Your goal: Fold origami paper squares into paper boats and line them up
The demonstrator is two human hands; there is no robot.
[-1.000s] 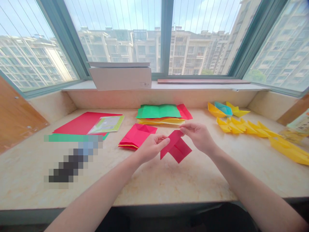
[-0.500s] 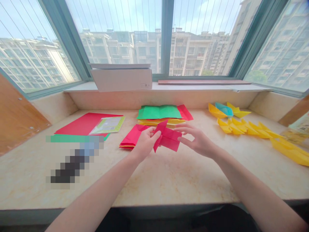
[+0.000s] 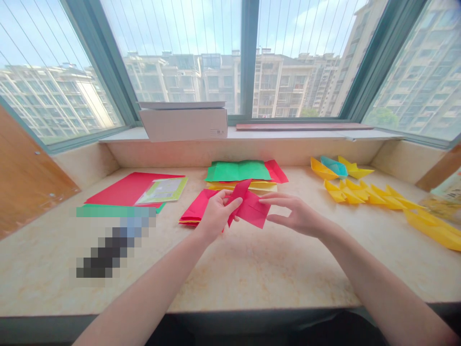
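Note:
My left hand [image 3: 215, 215] pinches a folded red paper [image 3: 255, 212] between thumb and fingers, just above the counter. One narrow flap of the paper stands up beside the thumb; a flat squarish part points right. On that right side is my right hand [image 3: 298, 216], thumb and fingers stretched apart, fingertips at the paper's edge. Whether they touch it I cannot tell. Partly behind my left hand lies a stack of folded red papers [image 3: 196, 206] with a yellow edge showing. Just beyond are folded green paper [image 3: 239, 170] and yellow paper [image 3: 266, 186].
Red sheets [image 3: 122, 187] and a clear packet [image 3: 163, 190] lie left on the counter [image 3: 266, 274], near a pixelated patch. Several yellow paper boats [image 3: 363, 192] and a blue one [image 3: 333, 166] sit at right. A white box [image 3: 183, 124] stands on the sill.
My right thumb has come away from the red paper's right edge, and the fingers have shifted slightly over it. My left hand keeps its pinch. The view has tilted up a little.

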